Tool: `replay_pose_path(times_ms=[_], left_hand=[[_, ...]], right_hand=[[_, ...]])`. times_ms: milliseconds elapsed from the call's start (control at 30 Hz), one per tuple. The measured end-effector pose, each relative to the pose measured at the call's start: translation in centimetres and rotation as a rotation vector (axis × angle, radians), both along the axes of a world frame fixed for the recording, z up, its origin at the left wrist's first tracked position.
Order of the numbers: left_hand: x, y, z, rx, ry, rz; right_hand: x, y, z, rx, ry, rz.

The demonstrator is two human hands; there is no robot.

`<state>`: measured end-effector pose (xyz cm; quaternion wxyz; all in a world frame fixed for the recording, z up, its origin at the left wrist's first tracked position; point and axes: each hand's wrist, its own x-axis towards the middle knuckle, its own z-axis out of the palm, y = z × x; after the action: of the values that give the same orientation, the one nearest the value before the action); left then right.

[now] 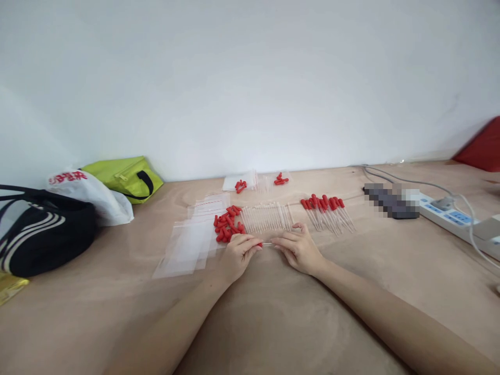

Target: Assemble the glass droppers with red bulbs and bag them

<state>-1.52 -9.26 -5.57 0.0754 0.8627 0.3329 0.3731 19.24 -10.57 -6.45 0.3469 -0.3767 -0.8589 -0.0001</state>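
My left hand (238, 254) pinches a red rubber dropper bulb (260, 244), mostly covered by the fingers. Opposite it, my right hand (299, 249) is closed on a thin clear dropper tube (267, 244). The tube lies level between both hands, its left end at the bulb. Just past my left hand is a pile of loose red bulbs (226, 225). A row of bare clear tubes (265, 216) lies side by side beyond the hands. To the right, several droppers with red bulbs fitted (326, 211) lie in a row, tips toward me.
Clear zip bags (185, 247) overlap on the left. Farther back are small bags with red bulbs (280, 179). A black bag (50, 229), a white plastic bag (94, 198) and a lime-green pouch (125, 177) stand far left. A power strip (453, 214) with cables lies right.
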Motion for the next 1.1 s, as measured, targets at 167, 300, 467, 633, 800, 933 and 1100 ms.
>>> replay_pose_path(times_ms=[167, 300, 467, 633, 800, 933, 1100], left_hand=[[0.2, -0.3, 0.4, 0.015, 0.099, -0.020], [0.2, -0.4, 0.2, 0.001, 0.155, -0.015], [0.1, -0.4, 0.2, 0.000, 0.184, -0.021], [0.2, -0.4, 0.3, 0.016, 0.195, -0.021], [0.3, -0.5, 0.3, 0.019, 0.216, -0.023], [0.4, -0.7, 0.3, 0.015, 0.223, -0.044], [0.5, -0.6, 0.0, 0.030, 0.215, -0.037]], right_hand=[[0.2, 0.2, 0.1, -0.016, -0.019, 0.038], [0.2, 0.3, 0.3, -0.020, -0.076, 0.027], [0.1, 0.4, 0.5, 0.016, -0.140, 0.007], [-0.1, 0.3, 0.3, 0.036, -0.168, -0.008], [-0.3, 0.2, 0.4, 0.044, -0.172, 0.007], [-0.6, 0.0, 0.4, 0.061, -0.155, 0.012], [-1.0, -0.2, 0.3, 0.059, -0.143, 0.008]])
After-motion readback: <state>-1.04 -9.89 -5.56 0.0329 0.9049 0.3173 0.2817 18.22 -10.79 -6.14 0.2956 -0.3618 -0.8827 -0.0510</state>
